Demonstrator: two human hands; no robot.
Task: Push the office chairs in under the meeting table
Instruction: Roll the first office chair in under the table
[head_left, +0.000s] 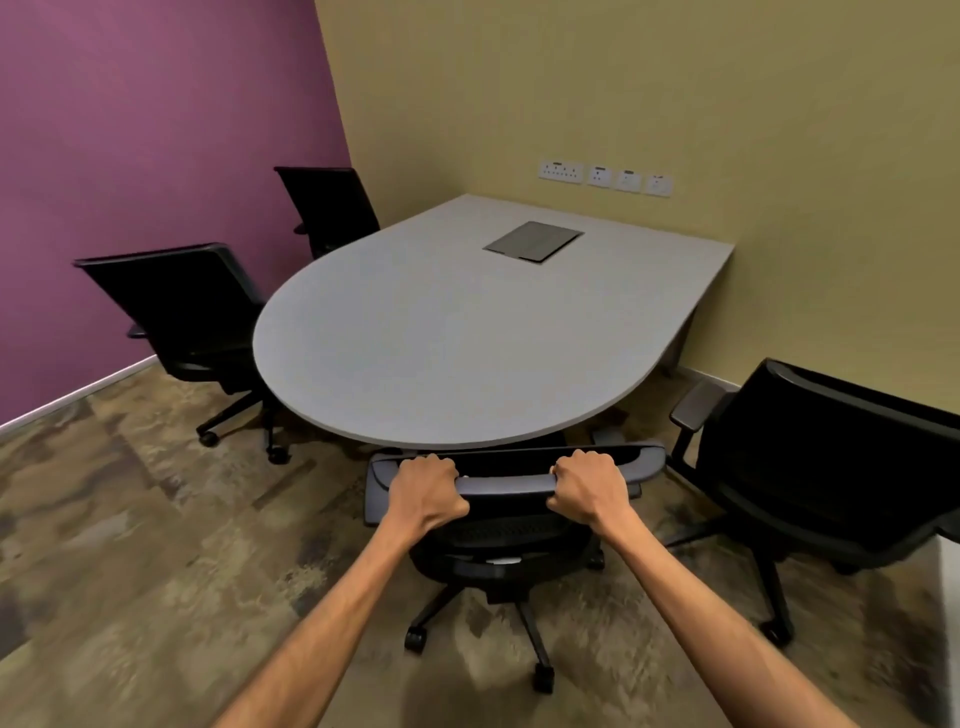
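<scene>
A grey meeting table (441, 332) with a rounded near end stands against the tan wall. Directly below me, a black office chair (506, 540) faces the table, its seat tucked under the rounded edge. My left hand (426, 491) and my right hand (589, 486) both grip the top rail of its backrest. Two more black chairs stand on the left side: one (192, 312) near the curve and one (327, 208) in the far corner. Another black chair (826, 457) stands on the right, set back from the table and angled.
A dark cable hatch (533, 242) is set into the tabletop. Wall sockets (605, 177) line the tan wall above the table. A purple wall (156, 130) bounds the left side. Patterned brown carpet (130, 545) covers the floor.
</scene>
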